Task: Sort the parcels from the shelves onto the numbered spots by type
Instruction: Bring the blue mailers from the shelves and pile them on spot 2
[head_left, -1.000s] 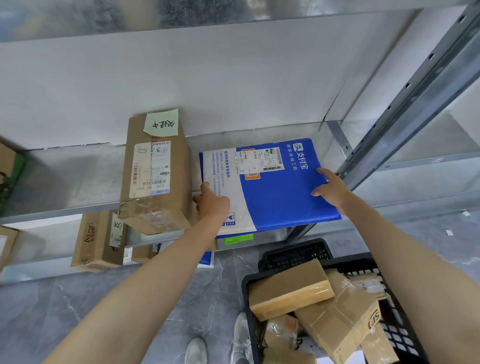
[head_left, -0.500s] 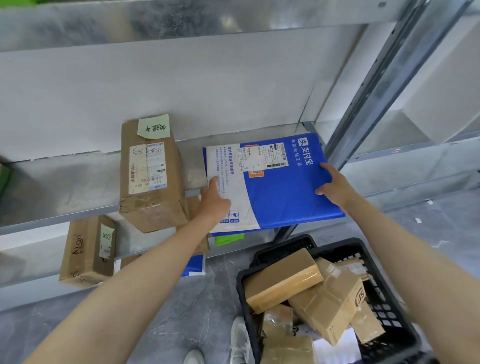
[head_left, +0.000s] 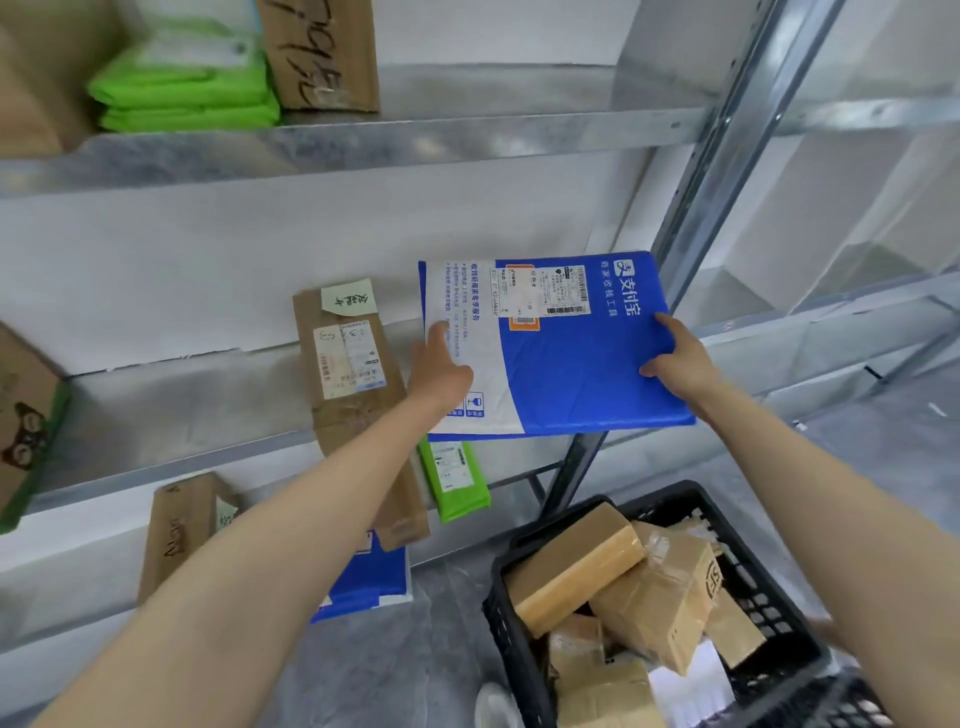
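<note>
A flat blue and white mailer parcel (head_left: 566, 364) with a shipping label is held level in front of the middle metal shelf (head_left: 171, 410). My left hand (head_left: 439, 371) grips its left white edge, thumb on top. On the parcel's right blue edge my right hand (head_left: 675, 358) holds it, thumb on top and fingers underneath. A tall brown carton (head_left: 348, 374) with a green sticky note stands on the shelf just left of my left hand.
A black plastic crate (head_left: 779, 613) with several brown cartons sits on the grey floor below right. The lower shelf holds a green mailer (head_left: 457, 478), a blue mailer (head_left: 363, 582) and a brown box (head_left: 176, 535). Green bags (head_left: 187, 83) lie on the top shelf. A steel upright (head_left: 727, 156) rises at right.
Both hands have lifted the blue parcel off the shelf and drawn it out and up. The view has tilted upward, bringing the top shelf into sight.
</note>
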